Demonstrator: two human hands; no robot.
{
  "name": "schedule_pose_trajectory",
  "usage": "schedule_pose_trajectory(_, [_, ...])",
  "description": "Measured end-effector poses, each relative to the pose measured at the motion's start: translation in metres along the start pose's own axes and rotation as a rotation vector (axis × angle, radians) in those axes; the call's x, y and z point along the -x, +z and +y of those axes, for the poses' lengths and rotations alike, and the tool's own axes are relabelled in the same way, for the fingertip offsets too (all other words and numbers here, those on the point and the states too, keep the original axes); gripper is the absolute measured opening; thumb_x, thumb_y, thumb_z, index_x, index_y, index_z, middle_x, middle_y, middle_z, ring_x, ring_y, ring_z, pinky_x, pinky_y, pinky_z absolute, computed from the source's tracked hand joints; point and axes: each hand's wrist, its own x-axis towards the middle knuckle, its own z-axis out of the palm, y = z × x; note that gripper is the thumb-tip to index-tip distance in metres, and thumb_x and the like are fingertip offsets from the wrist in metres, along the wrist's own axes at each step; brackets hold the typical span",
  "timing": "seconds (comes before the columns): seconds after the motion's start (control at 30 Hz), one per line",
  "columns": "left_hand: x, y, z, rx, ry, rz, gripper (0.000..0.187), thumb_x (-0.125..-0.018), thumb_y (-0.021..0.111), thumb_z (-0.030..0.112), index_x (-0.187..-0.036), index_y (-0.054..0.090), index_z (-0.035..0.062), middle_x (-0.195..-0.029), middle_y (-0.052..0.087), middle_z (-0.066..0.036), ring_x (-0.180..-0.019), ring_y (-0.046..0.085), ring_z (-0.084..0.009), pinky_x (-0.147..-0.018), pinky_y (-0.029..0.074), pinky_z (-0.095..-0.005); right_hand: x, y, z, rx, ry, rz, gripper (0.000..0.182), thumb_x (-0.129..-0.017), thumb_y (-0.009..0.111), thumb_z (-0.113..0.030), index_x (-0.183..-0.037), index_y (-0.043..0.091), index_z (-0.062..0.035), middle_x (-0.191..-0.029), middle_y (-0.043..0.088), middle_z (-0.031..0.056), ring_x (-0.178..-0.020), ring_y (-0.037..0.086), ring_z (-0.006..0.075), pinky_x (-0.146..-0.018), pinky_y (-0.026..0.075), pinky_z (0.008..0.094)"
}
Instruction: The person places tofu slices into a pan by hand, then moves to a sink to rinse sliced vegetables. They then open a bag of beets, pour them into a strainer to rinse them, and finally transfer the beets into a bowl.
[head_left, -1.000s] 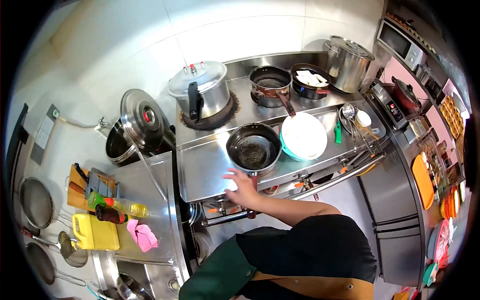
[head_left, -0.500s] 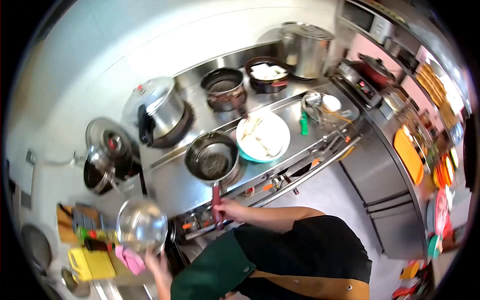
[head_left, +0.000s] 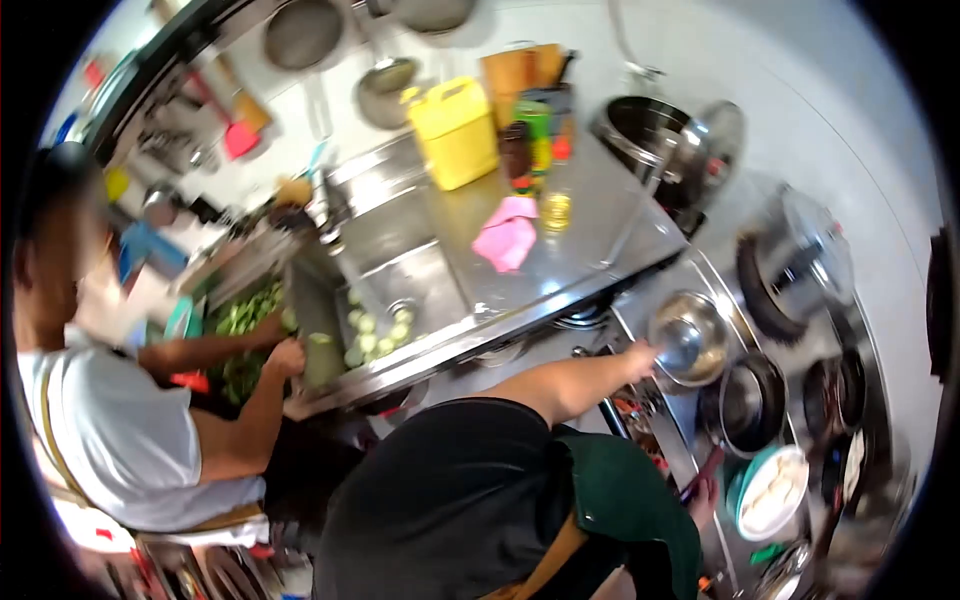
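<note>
A shiny metal bowl (head_left: pixel 690 335) is held by its rim in my left hand (head_left: pixel 640 362), whose fingers are closed on it. It is over the stove's steel top, near a dark saucepan (head_left: pixel 752 405). My right hand (head_left: pixel 703 503) is wrapped round the saucepan's dark red handle (head_left: pixel 708 468), partly hidden by my green apron. Close to the saucepan stands a white and teal basin (head_left: pixel 772 492) with pale pieces in it.
Another person (head_left: pixel 120 430) works with both hands over green vegetables (head_left: pixel 240 330) at the sink (head_left: pixel 435 265). A yellow jug (head_left: pixel 453 135), bottles (head_left: pixel 516 150) and a pink cloth (head_left: pixel 507 235) stand on the steel counter. A pressure cooker (head_left: pixel 800 265) is at the back of the stove.
My view has swung left toward the sink, and the other person has come into sight. The metal bowl in my left hand is now closer to the saucepan. My right hand still grips the handle.
</note>
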Motion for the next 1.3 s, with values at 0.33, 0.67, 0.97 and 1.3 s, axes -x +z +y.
schedule_pose_trajectory(0.33, [0.057,-0.251,0.126,-0.267,0.865,0.724,0.025,-0.078,0.057,0.017,-0.096,0.053,0.0004,-0.097,0.055,-0.016,-0.091,0.053,-0.0265,-0.082,0.041,-0.0355,0.031,0.129,-0.089,0.202,-0.430,-0.290,0.035,-0.082,0.048,-0.003,-0.117,0.043,-0.0002,-0.109,0.049,0.0110,-0.098,0.047,0.0181,-0.086,0.036,0.0288])
schedule_pose_trajectory(0.67, [0.190,-0.549,0.235,-0.446,0.861,1.458,0.060,-0.071,0.065,0.026,-0.118,0.041,-0.0012,-0.112,0.047,-0.022,-0.108,0.042,-0.0344,-0.093,0.032,-0.0395,0.058,0.420,-0.050,0.491,-0.563,-1.034,0.032,-0.074,0.056,-0.002,-0.105,0.051,-0.0027,-0.097,0.052,0.0072,-0.081,0.052,0.0134,-0.067,0.044,0.0251])
schedule_pose_trajectory(0.97, [0.214,-0.567,0.244,-0.727,0.778,1.385,0.032,-0.074,0.059,0.020,-0.105,0.058,0.0108,-0.102,0.055,-0.022,-0.094,0.053,-0.0348,-0.081,0.043,-0.0387,0.041,0.625,0.040,0.982,-0.984,-0.687,0.061,-0.064,0.065,-0.023,-0.116,0.044,0.0016,-0.110,0.051,0.0223,-0.102,0.049,0.0326,-0.085,0.041,0.0380])
schedule_pose_trajectory(1.3, [0.243,-0.614,0.259,-1.206,0.759,0.938,0.033,-0.063,0.052,0.001,-0.092,0.062,0.0152,-0.081,0.056,-0.015,-0.079,0.055,-0.0330,-0.069,0.045,-0.0405,0.028,0.723,0.076,1.003,-0.894,-1.111,0.048,-0.066,0.067,-0.019,-0.106,0.049,0.0024,-0.095,0.055,0.0215,-0.091,0.054,0.0318,-0.079,0.044,0.0398])
